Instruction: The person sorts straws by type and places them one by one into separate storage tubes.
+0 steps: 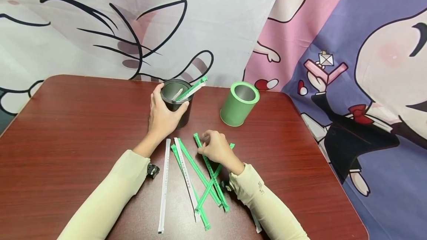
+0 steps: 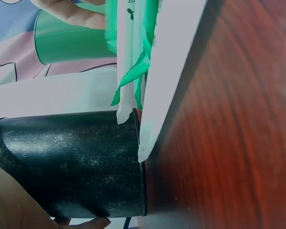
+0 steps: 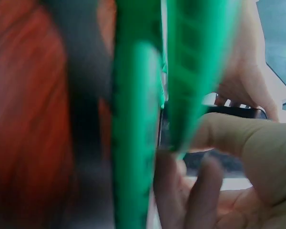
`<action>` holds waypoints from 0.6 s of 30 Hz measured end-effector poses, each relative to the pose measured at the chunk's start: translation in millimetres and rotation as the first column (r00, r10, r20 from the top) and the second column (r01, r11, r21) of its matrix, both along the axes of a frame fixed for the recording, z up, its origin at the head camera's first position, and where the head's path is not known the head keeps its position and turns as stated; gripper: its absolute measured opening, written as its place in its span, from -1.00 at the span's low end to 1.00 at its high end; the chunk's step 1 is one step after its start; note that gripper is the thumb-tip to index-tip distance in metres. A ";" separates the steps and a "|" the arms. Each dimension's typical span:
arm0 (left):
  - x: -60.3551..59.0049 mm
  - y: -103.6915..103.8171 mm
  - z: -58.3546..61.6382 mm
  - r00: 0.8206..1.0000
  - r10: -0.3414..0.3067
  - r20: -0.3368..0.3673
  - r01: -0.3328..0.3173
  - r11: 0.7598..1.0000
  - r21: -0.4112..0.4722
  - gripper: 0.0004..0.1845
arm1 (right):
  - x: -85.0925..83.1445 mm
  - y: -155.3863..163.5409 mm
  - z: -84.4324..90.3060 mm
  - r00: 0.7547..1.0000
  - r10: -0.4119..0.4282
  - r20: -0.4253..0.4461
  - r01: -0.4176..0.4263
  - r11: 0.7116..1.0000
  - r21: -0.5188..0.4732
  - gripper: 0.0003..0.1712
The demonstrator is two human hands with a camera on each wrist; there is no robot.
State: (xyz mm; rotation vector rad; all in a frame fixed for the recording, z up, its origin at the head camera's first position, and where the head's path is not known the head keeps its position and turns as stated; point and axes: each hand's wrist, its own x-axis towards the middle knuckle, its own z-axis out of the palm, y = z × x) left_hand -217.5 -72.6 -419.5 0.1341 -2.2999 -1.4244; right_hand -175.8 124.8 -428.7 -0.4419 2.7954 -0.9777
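Note:
My left hand [image 1: 163, 116] grips a black cylindrical can [image 1: 176, 101] standing on the dark red table [image 1: 66, 121]; the can [image 2: 71, 164] fills the left wrist view. Two wrapped sticks, one green [image 1: 195, 86] and one white, lean out of it. My right hand [image 1: 215, 147] has its fingers curled on the upper end of a green wrapped stick [image 1: 211, 169] in a crossed pile of green and white sticks on the table. In the right wrist view green sticks [image 3: 133, 119] blur close up beside my fingers [image 3: 238, 143].
An open green can [image 1: 239, 103] stands to the right of the black one. A single white wrapped stick [image 1: 164, 184] lies left of the pile. The table's rounded edge runs along the right, with a cartoon-printed cloth [image 1: 333, 47] hanging behind.

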 end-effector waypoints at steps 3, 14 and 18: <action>-0.2 -0.2 -0.2 1.000 0.001 0.000 -0.001 1.000 -0.001 0.00 | 1.6 0.7 6.0 1.000 0.008 -0.009 -0.009 0.999 -0.049 -0.64; 1.2 -1.4 2.6 1.000 0.000 0.001 0.000 1.000 -0.002 -0.01 | 7.1 7.5 41.4 0.989 -0.018 -0.148 -0.019 0.970 -0.244 -0.69; 1.5 -0.9 1.5 1.000 0.002 0.007 -0.002 1.000 -0.003 0.00 | 9.2 11.6 54.5 0.972 -0.054 -0.229 -0.020 0.950 -0.311 -0.79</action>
